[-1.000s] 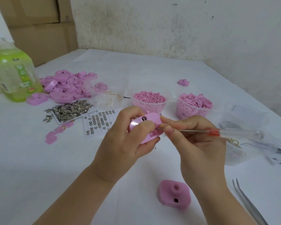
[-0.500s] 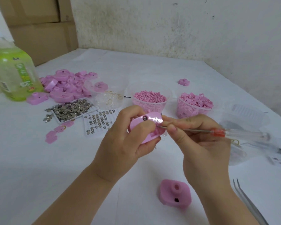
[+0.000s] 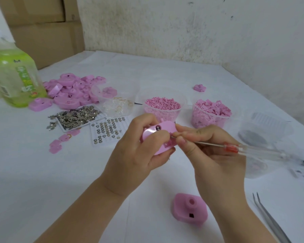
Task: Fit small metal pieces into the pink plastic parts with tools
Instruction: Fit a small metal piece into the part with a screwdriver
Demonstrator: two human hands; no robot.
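Note:
My left hand [image 3: 139, 153] grips a pink plastic part [image 3: 162, 130] above the table, thumb across its face. My right hand [image 3: 212, 155] pinches the thin metal shaft of a small screwdriver [image 3: 242, 149] with a clear and red handle; its tip meets the part's right side under my fingers. A second pink part [image 3: 189, 209] lies on the table near me. Small metal pieces [image 3: 75, 117] fill a white tray at the left. Tweezers [image 3: 270, 220] lie at the lower right.
A heap of pink parts [image 3: 74, 92] and a green bottle [image 3: 14, 78] stand at the far left. Clear cups hold pink bits [image 3: 162, 105], pink clips [image 3: 211, 109] and clear rings [image 3: 116, 104]. A sheet of small metal discs [image 3: 107, 130] lies behind my left hand. Empty clear tubs [image 3: 265, 130] sit right.
The screwdriver's handle has shifted slightly right and down while its tip stays at the pink part. My left hand keeps its grip.

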